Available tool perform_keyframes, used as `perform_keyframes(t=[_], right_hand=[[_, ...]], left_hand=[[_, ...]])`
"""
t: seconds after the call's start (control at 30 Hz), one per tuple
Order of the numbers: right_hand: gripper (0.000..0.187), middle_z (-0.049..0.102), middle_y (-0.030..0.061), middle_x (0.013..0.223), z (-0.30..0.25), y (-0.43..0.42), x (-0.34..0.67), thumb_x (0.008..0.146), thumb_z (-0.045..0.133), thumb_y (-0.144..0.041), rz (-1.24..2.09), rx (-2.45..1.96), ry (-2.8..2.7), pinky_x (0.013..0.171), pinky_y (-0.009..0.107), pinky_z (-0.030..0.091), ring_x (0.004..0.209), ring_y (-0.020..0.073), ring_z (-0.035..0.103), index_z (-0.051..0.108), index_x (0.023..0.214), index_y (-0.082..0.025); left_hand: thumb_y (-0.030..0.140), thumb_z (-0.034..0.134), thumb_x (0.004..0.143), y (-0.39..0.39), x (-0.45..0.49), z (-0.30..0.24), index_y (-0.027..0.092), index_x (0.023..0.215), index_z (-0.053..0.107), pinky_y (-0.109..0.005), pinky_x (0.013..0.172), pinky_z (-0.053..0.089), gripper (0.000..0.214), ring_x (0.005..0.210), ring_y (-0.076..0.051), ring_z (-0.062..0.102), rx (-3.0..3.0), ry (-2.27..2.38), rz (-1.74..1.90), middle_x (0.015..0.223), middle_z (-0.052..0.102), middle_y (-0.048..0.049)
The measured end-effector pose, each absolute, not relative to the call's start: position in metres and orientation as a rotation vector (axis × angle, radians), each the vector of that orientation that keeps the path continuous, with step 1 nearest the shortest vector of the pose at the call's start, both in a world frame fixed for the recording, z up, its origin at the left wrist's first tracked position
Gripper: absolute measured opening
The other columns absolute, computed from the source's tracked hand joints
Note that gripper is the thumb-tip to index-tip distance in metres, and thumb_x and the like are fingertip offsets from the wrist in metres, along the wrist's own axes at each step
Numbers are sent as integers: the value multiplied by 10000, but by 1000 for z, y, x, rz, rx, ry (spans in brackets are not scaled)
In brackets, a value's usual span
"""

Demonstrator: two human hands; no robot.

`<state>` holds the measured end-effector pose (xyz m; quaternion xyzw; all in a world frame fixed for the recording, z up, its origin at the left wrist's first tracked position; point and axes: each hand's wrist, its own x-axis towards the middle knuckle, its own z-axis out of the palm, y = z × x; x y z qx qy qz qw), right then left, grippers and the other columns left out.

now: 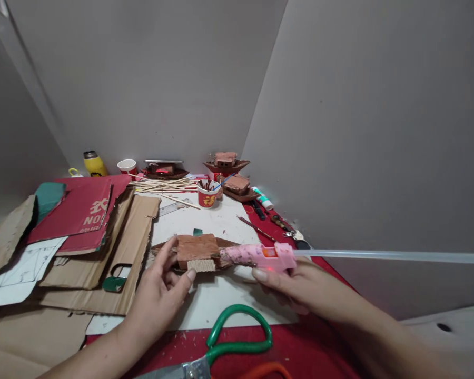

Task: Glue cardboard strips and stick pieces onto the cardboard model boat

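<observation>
My right hand is closed around a pink hot glue gun, which has a long clear glue stick reaching out of its back to the right. The gun's nozzle is at the right side of a brown model boat with a boxy cabin. A small piece of corrugated cardboard sits against the cabin's near side. With thumb and fingers, my left hand grips the boat's left part, the thumb tip by the corrugated piece. The boat rests on a white sheet.
Green-handled scissors lie at the front. Cardboard pieces are piled at left. Behind stand a red paper cup, wooden sticks, other model boats and a yellow bottle. A grey wall rises at right.
</observation>
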<state>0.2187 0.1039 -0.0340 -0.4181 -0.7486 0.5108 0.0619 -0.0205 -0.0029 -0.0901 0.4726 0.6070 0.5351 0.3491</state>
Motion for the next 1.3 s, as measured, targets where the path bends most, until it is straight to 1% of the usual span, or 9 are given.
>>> perform_keyframes(t=[0.13,0.3,0.47,0.6,0.8,0.97,1.03,1.2,1.3], right_hand=[[602,399,-41,497,-27,102,217,759,493,-767,1541,-1322,-2271,416,221,257,458,96,357,423,558,-204],[479,500,-15,576,-18,99,213,790,526,-668,1430,-1278,-2308,470,237,338,537,138,449,593,679,-207],[480,676,36,853,-15,98,213,816,522,-630,1400,-1203,-2336,665,271,469,778,213,602,698,964,-209],[523,682,66,1081,-15,98,213,815,528,-634,1423,-1259,-2329,803,298,487,941,250,613,706,1044,-199],[508,674,58,815,-18,101,211,784,552,-638,1398,-1251,-2300,605,270,489,722,213,602,720,940,-184],[491,558,33,599,-19,101,211,723,598,-674,1468,-1304,-2233,498,262,443,620,209,561,688,766,-193],[510,567,45,616,-20,101,211,714,595,-691,1465,-1330,-2234,517,271,456,650,224,576,682,739,-190],[532,677,71,883,-21,102,212,732,587,-675,1424,-1230,-2266,684,295,503,809,250,621,721,881,-182],[512,683,52,872,-22,104,215,756,570,-670,1410,-1200,-2287,670,285,496,774,233,620,724,855,-192]], left_hand=[[340,629,845,-7,-22,-88,236,1387,433,-280,561,527,585,596,-113,588,1549,1812,1359,1206,605,-115],[238,629,846,-11,-21,-81,233,1363,439,-324,717,561,551,732,-144,608,1986,2026,1333,1200,547,-107],[161,615,852,-9,-23,-79,195,1244,541,-318,774,558,400,890,-191,622,2430,1995,1239,1103,551,-108],[82,566,862,-4,-27,-83,179,1168,597,-290,778,560,323,928,-194,632,2617,1878,1121,1062,583,-112],[14,549,849,2,-29,-84,168,1100,641,-269,774,563,308,888,-175,661,2624,1782,1293,995,650,-101],[18,579,842,3,-27,-79,182,1069,622,-279,774,563,284,891,-173,665,2548,1765,1417,950,676,-79],[26,585,845,3,-25,-79,182,1046,618,-292,775,562,257,887,-176,665,2494,1769,1469,939,682,-76],[45,606,846,3,-22,-77,170,998,636,-280,745,553,199,843,-166,664,2358,1815,1478,903,690,-65],[56,608,849,3,-21,-77,167,993,645,-270,724,549,186,830,-160,662,2311,1826,1480,890,692,-60]])
